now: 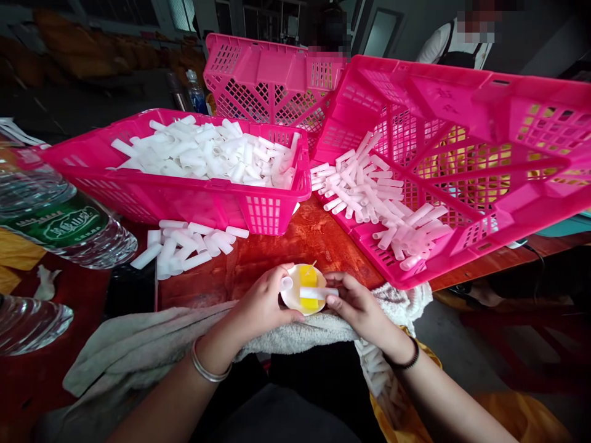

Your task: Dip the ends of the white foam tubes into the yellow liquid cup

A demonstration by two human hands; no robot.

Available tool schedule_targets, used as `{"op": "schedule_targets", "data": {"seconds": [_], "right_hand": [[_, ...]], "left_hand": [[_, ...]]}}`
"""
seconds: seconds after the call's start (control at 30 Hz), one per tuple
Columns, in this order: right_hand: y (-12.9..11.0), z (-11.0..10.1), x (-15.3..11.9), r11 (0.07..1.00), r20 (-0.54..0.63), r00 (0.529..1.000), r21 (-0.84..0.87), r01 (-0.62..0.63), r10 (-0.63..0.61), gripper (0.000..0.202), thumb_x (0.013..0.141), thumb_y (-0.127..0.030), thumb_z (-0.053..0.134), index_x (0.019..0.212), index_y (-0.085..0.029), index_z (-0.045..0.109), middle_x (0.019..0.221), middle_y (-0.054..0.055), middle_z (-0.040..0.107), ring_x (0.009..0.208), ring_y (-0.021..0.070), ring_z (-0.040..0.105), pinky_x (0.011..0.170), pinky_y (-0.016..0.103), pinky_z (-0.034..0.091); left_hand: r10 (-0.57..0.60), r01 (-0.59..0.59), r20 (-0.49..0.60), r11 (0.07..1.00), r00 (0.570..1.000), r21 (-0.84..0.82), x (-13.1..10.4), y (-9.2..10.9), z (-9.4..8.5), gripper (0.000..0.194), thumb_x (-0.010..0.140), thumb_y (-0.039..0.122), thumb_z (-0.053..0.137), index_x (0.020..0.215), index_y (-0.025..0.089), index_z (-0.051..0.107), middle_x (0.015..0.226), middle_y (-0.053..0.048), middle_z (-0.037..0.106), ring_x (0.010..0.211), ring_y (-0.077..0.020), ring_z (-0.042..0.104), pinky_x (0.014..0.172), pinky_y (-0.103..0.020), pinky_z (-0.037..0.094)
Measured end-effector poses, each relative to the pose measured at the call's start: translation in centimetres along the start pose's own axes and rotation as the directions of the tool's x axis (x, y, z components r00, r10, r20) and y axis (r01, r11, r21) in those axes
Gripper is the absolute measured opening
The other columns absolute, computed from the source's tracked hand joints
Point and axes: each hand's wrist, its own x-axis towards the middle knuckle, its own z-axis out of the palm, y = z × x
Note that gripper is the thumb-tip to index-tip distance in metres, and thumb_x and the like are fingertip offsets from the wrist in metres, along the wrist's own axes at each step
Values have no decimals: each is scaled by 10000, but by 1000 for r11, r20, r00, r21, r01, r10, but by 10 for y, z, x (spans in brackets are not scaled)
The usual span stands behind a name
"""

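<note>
My left hand is closed around a short white tube, its open end facing up at the left side of a small white dish. Between the thumb and fingers of my right hand is another white tube, lying level over the dish. A yellow block sits in the dish, with a thin pale strip on top. Part of the block is hidden under the right tube. Loose white tubes lie on the red-brown table to the left.
A pink basket heaped with white tubes stands behind. At right, a tipped pink basket holds more tubes. Large water bottles stand at left beside a dark flat object. A grey-white towel covers the near edge. A person is behind.
</note>
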Motion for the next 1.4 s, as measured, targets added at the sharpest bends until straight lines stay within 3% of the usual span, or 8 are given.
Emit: {"op": "schedule_targets", "data": {"seconds": [0.2, 0.4, 0.6, 0.77, 0.93, 1.07, 1.27, 1.4], "right_hand": [[2, 1, -4, 936, -18, 967, -255, 241, -254, 89, 904, -157, 558, 967, -200, 605, 1033, 94, 575, 975, 223, 600, 792, 354, 544], [0, 1, -6, 976, -68, 991, -195, 97, -112, 201, 952, -202, 518, 1153, -203, 526, 965, 78, 629, 816, 182, 656, 679, 290, 578], [-3, -5, -6, 801, 94, 901, -427, 420, -423, 171, 916, -81, 513, 1005, -195, 603, 1065, 100, 592, 966, 217, 601, 818, 371, 543], [-24, 4, 1, 986, -266, 951, 20, 168, -156, 120, 917, -224, 582, 1037, -228, 576, 972, 66, 604, 847, 180, 632, 685, 291, 571], [-49, 2, 7, 972, -129, 990, 235, -21, 52, 146, 899, -300, 618, 1014, -211, 615, 916, 61, 622, 735, 171, 637, 614, 281, 565], [-63, 2, 5, 997, -124, 992, -75, -13, 3, 85, 938, -260, 531, 890, -201, 568, 758, 30, 592, 632, 151, 577, 567, 268, 494], [-88, 14, -21, 840, -94, 930, -469, 274, -356, 207, 942, -145, 385, 755, -230, 411, 587, -10, 482, 493, 143, 478, 482, 272, 387], [-96, -11, -50, 784, 126, 967, -567, 253, -221, 201, 961, -223, 423, 767, -240, 469, 587, 3, 560, 460, 150, 538, 437, 262, 430]], "left_hand": [[-6, 6, 4, 1000, 1000, -3, 0, 2, -2, 821, 521, 246, 910, 1213, 220, 468, 1270, -105, 551, 1116, -279, 565, 969, -428, 477], [1, -1, -5, 1000, 1000, 4, 0, 1, -2, 834, 516, 256, 910, 1217, 229, 457, 1269, -107, 543, 1125, -286, 554, 970, -440, 473], [131, -128, -11, 983, 991, 134, -1, 3, -8, 801, 556, 274, 867, 1211, 208, 410, 1305, -149, 476, 1233, -338, 454, 1009, -483, 429], [213, -200, -3, 925, 977, 324, -9, 19, -28, 158, 924, 192, 403, 1077, 180, 442, 1114, -135, 555, 1068, -271, 559, 880, -438, 497], [355, -334, 68, 775, 932, 537, -17, 37, -40, 283, 904, 115, 404, 1169, 176, 483, 1018, -100, 601, 959, -262, 591, 848, -407, 513], [315, -313, 92, 779, 945, 543, -27, 58, -35, 219, 917, 203, 479, 1117, 166, 560, 911, -97, 631, 853, -289, 603, 774, -441, 517], [31, 46, 374, 979, 927, -197, -50, 108, -11, 62, 924, 247, 529, 945, 236, 586, 902, 11, 685, 820, -174, 666, 716, -234, 528], [167, -180, 324, 984, 931, 12, -57, 97, -18, 345, 871, 322, 609, 1204, 269, 541, 1163, -56, 640, 1033, -247, 627, 830, -308, 527]]}}
